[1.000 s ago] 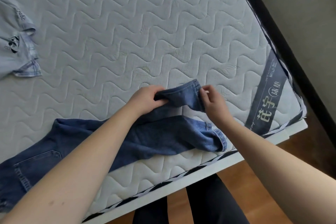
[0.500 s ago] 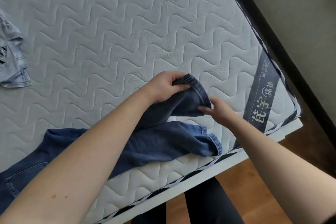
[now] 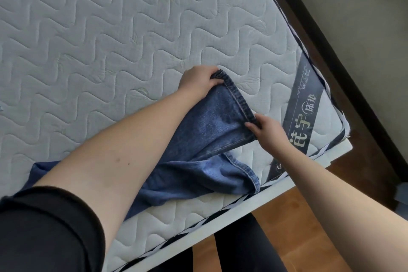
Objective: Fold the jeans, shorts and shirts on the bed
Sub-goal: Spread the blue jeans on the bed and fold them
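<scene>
A: Where are the dark blue denim jeans point(image 3: 205, 152) lying?

B: On the grey-white quilted mattress of the bed point(image 3: 110, 40), along its near edge and toward the near right corner. Much of the garment is hidden under the left forearm; a bit of blue cloth shows beyond that arm at the near edge.

A: And the legs of the jeans?

B: One leg lies flat with its stitched hem point(image 3: 245, 170) just beside the near edge of the bed. The other leg is drawn out above it, its hem pulled into a straight line between the two hands.

A: What is the left hand point(image 3: 197, 83) doing?

B: Its fingers point(image 3: 215, 83) are clenched on the far end of that hem, pinching the cloth, farther in from the near edge.

A: The right hand point(image 3: 270, 133)?

B: Its fingers point(image 3: 251, 127) are pinched on the other end of the same hem, just beside the dark grey label band point(image 3: 306, 112) with pale characters that runs across the near right corner of the mattress.

A: Is the held leg resting on the mattress?

B: Its hem looks slightly raised, but I cannot tell how much of the cloth touches the surface.

A: Anything else?

B: A black sleeve point(image 3: 44, 232) is rolled up on the left arm, and brown wooden floor point(image 3: 287, 212) shows beyond the near edge of the bed.
</scene>
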Demonstrator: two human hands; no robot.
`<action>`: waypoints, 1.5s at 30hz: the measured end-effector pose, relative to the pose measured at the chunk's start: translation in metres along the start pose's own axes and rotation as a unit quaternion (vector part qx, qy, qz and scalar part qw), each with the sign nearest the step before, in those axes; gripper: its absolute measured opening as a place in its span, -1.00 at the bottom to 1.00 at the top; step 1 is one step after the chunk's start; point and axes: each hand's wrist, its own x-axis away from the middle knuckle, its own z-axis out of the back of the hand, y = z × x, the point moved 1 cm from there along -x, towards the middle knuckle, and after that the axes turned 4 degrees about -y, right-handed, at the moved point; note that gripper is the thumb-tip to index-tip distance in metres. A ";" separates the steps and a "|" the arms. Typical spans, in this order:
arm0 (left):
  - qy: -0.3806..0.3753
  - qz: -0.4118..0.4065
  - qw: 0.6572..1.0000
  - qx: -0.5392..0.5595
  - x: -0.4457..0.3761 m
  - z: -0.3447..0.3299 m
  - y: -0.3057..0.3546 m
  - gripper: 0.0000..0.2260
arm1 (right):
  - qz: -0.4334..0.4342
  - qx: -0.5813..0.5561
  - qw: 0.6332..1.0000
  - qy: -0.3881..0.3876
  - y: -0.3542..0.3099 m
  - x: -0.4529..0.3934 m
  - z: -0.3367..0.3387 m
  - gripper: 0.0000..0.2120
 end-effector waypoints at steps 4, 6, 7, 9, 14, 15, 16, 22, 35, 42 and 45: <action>0.079 0.006 0.997 -0.001 0.018 -0.024 0.003 -0.61 | -0.127 -0.083 0.988 0.007 0.016 -0.005 -0.023 -0.58; 0.060 -0.018 0.997 0.043 0.046 -0.043 0.003 -0.69 | -0.138 -0.020 0.990 -0.011 0.023 0.007 -0.041 -0.44; 0.034 -0.023 0.997 0.068 0.062 -0.054 0.002 -0.74 | -0.137 -0.004 0.991 -0.012 0.025 0.015 -0.050 -0.39; -0.024 -0.022 0.996 0.088 0.098 -0.076 -0.001 -0.80 | -0.162 -0.042 0.986 -0.021 0.025 0.034 -0.067 -0.32; -0.205 -0.008 0.979 -0.015 0.176 -0.117 -0.022 -0.33 | -0.171 -0.047 0.978 -0.109 0.030 0.079 -0.104 -0.20; -0.233 -0.008 0.971 -0.047 0.187 -0.122 -0.027 -0.31 | -0.161 -0.034 0.979 -0.124 0.031 0.085 -0.107 -0.27; -0.245 -0.004 0.967 -0.069 0.197 -0.126 -0.031 -0.36 | -0.155 -0.032 0.978 -0.137 0.029 0.089 -0.109 -0.38; -0.176 0.003 0.982 0.069 0.244 -0.097 -0.059 -0.63 | -0.111 -0.170 0.967 -0.152 -0.026 0.118 -0.111 -0.59; 0.113 0.017 0.991 0.066 0.264 0.039 -0.178 -0.75 | -0.056 -0.338 0.937 -0.069 -0.141 0.076 -0.134 -0.81; 0.000 -0.010 1.000 0.028 0.217 -0.019 -0.146 -0.68 | -0.192 -0.236 0.952 0.030 -0.055 0.057 -0.118 -0.59; 0.070 -0.007 0.997 0.023 0.190 -0.029 -0.128 -0.65 | -0.283 -0.252 0.920 0.103 -0.027 0.051 -0.104 -0.46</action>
